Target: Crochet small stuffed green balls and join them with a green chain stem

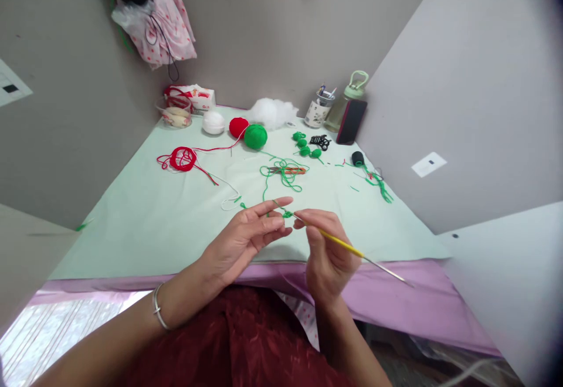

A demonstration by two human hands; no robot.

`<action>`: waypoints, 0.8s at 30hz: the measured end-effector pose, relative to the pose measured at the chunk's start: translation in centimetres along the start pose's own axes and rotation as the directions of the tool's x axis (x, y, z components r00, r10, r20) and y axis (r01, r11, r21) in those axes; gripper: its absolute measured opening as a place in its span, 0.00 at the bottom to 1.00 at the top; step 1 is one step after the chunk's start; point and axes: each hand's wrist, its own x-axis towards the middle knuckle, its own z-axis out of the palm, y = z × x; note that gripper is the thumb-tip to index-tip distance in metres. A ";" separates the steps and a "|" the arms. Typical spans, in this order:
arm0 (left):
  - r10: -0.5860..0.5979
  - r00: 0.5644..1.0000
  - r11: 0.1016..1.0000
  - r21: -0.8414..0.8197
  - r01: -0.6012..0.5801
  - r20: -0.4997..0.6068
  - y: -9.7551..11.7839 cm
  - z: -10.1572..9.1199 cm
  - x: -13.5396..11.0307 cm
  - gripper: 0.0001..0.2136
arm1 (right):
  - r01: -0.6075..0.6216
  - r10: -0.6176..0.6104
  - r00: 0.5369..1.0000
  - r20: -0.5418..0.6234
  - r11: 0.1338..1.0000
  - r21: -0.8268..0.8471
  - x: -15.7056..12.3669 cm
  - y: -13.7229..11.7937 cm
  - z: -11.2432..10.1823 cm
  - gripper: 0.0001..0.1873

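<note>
My right hand (328, 264) grips a crochet hook with a yellow handle (341, 243), its bare metal end pointing down to the right. The hook's other tip meets a small green crochet piece (287, 214) beside my left fingertips. Green yarn runs over the raised index finger of my left hand (244, 231), whose thumb and other fingers curve close to the piece. Just beyond lies a loose tangle of green yarn (295, 183) over orange-handled scissors (294, 170). A green yarn ball (255, 136) sits behind it.
Behind are a red yarn ball (238, 128), a white ball (213, 122) and white stuffing (273, 113). A red yarn coil (183, 159) lies left. Small green pieces (304, 150), a pen cup (319, 110), a bottle (341, 108) and a phone (352, 121) stand right, near walls.
</note>
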 end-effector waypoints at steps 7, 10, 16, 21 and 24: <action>0.048 0.998 0.998 0.037 -0.047 -0.036 0.4 -0.3 0.2 0.16 | -0.140 0.150 0.987 -0.062 0.980 0.138 0.5 -0.3 -0.3 0.10; 0.069 0.997 0.997 0.050 -0.066 -0.044 0.5 -0.3 0.2 0.14 | -0.234 0.251 0.967 -0.050 0.947 0.219 0.5 -0.2 -0.6 0.09; 0.129 0.991 0.979 0.167 -0.121 -0.041 -0.1 0.0 -0.1 0.17 | -0.277 0.302 0.953 -0.003 0.879 0.388 0.7 0.0 -0.2 0.08; 0.188 0.982 0.946 0.267 -0.182 0.002 -0.7 0.0 -0.2 0.21 | -0.285 0.284 0.958 0.048 0.910 0.300 0.6 0.3 0.4 0.08; 0.192 0.981 0.933 0.309 -0.184 0.003 -0.5 0.0 -0.2 0.17 | -0.283 0.282 0.958 0.047 0.920 0.271 0.7 0.0 0.3 0.10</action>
